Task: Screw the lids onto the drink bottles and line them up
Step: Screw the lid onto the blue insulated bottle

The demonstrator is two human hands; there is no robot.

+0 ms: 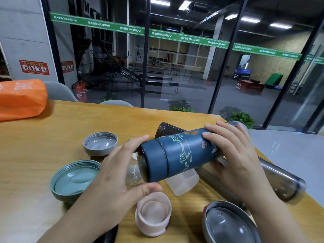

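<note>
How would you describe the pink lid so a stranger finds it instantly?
Start at the wooden table and go to its near edge, between the person's forearms. The round pale pink plastic lid sits there open side up, the only pink one; neighbouring lids are grey or teal.

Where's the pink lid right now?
In the head view, the pink lid sits open side up on the table near its front edge, just under the left hand, between the teal lid and the large grey lid.
</note>
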